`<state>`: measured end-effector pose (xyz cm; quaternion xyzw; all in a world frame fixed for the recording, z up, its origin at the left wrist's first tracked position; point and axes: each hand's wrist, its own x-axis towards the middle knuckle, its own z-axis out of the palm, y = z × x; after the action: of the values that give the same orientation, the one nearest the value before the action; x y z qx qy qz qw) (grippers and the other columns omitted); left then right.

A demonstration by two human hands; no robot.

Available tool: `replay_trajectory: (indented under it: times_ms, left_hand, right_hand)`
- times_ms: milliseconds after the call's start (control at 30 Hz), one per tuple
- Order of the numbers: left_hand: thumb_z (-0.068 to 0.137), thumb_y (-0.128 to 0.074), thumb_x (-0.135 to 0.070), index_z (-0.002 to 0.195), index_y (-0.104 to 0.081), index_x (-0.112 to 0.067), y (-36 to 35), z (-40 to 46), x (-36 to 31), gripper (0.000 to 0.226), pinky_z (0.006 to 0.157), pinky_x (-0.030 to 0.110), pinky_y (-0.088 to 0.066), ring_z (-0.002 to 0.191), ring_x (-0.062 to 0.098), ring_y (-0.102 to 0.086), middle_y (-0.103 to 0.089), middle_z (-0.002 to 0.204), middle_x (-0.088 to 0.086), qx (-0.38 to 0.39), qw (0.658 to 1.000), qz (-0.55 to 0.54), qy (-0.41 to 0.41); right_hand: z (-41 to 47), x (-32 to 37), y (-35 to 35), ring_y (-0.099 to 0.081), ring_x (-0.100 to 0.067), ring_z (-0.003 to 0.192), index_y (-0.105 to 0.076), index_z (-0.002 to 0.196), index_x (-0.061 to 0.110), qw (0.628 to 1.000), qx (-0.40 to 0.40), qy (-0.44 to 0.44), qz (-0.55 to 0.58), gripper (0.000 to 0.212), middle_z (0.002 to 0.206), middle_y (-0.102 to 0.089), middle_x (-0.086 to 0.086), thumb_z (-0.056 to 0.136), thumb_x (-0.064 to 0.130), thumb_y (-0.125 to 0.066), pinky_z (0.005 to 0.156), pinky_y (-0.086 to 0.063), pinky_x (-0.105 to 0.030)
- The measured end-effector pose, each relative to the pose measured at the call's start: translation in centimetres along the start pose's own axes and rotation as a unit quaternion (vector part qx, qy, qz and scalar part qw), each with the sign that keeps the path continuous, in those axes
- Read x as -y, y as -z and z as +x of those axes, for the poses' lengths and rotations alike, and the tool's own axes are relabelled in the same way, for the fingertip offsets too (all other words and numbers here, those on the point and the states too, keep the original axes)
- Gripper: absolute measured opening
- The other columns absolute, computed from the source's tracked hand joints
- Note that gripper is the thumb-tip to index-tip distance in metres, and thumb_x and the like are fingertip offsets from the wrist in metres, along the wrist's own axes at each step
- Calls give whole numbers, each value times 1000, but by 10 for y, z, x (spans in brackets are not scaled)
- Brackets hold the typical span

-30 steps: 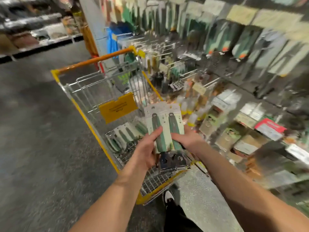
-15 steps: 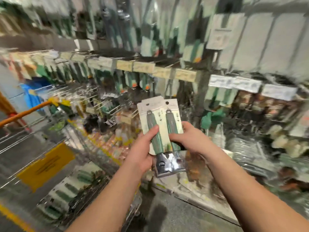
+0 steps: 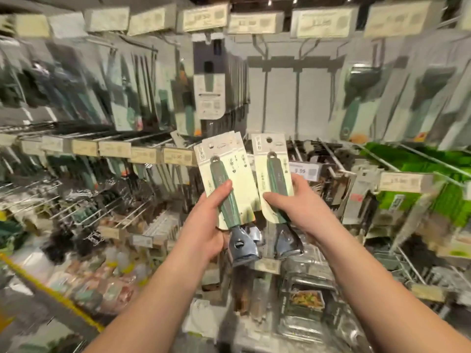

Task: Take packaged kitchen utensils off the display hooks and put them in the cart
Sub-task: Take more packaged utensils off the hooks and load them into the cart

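Nearest to me, both bare forearms reach up from the bottom edge. My left hand [image 3: 210, 225] has its grip curled round a small fanned stack of carded utensils [image 3: 230, 184], thumb laid across the green handle on the front card; I cannot count the cards behind it. My right hand [image 3: 297, 203] pinches a single carded utensil [image 3: 274, 174] by its lower half, thumb on the front and fingertips at the card's right edge. The two packs are held upright side by side, just apart, metal heads hanging below the cards. Both are in front of the display, at the level of the middle hooks. Behind them, a row of wire display hooks [image 3: 331, 159] carries blurred packs, with price tags [image 3: 308, 171] clipped at the hook ends. Green packs [image 3: 433, 179] hang at the right. Higher up, more hanging utensil packs [image 3: 209, 82] sit under a top row of price labels [image 3: 254, 22]. The backing panel [image 3: 280, 98] directly ahead shows bare. A yellow rail [image 3: 51, 296], possibly the cart, crosses the lower left, too blurred to confirm.
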<state>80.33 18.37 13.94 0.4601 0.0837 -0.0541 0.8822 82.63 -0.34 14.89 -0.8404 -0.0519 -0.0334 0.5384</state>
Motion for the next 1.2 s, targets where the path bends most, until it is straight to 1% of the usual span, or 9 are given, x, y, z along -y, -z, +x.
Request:
replay_trajectory:
  times_ms: [67,167,333,467,600,733,867,1000,1200]
  left_hand:
    - [74,-81,-32,133,-61,-19,-17,4,-2,64,69,45,-61,106,30,-72,-72,122,6,2,1000,6,-14]
    - [80,-75,-31,127,-65,-19,-39,7,-9,49,66,39,-61,102,26,-73,-75,115,3,6,999,4,-32]
    - [95,-65,-25,115,-66,-16,-61,5,-23,22,37,24,-51,54,6,-71,-76,70,-11,31,998,0,-49]
    - [92,-67,-27,117,-68,-16,-64,10,-34,27,50,31,-58,69,19,-76,-79,92,0,30,998,0,-51]
    - [90,-67,-29,120,-67,-16,-66,13,-44,32,72,41,-59,81,27,-76,-78,104,8,51,998,-9,-43]
    - [91,-66,-29,118,-67,-15,-64,18,-53,30,60,35,-58,78,27,-76,-78,101,10,71,997,-10,-29]
    - [88,-68,-30,121,-67,-15,-61,26,-63,36,59,37,-61,85,29,-76,-76,108,11,90,996,-12,-16]
    - [75,-74,-33,124,-66,-16,-57,34,-69,53,62,35,-58,95,29,-74,-74,117,9,94,996,-2,-8]
    - [79,-73,-31,121,-67,-15,-51,39,-74,45,56,35,-59,80,27,-75,-74,115,9,113,993,-4,14]
  right_hand:
    - [3,-1,19,-62,3,88,-42,133,34,999,-33,12,-3,56,111,-63,18,87,40,-74,61,-42,-13]
    - [7,0,40,-58,4,88,-39,140,29,996,-79,33,-19,62,111,-59,16,88,40,-72,65,-41,-15]
    - [20,13,64,-61,-10,99,-38,143,26,987,-146,65,-30,63,114,-57,15,90,41,-69,72,-45,-24]
    - [40,34,73,-56,-9,93,-29,152,21,980,-169,96,-47,73,127,-54,10,92,42,-65,67,-42,-18]
    - [61,58,75,-55,-7,82,-19,157,18,973,-195,97,-73,79,147,-46,-3,95,41,-61,66,-47,-24]
    - [79,72,75,-56,-10,84,-21,156,16,969,-218,101,-55,76,127,-50,3,95,38,-61,62,-44,-23]
    - [92,78,73,-48,-12,102,-21,156,14,965,-237,100,-54,76,136,-49,3,96,37,-61,79,-41,-27]
    - [105,78,71,-51,-8,86,-25,154,12,963,-249,95,-49,71,119,-52,6,96,34,-61,66,-39,-19]
    - [137,74,64,-55,-18,103,-25,153,10,961,-262,51,-66,72,123,-46,3,96,38,-58,83,-44,-34]
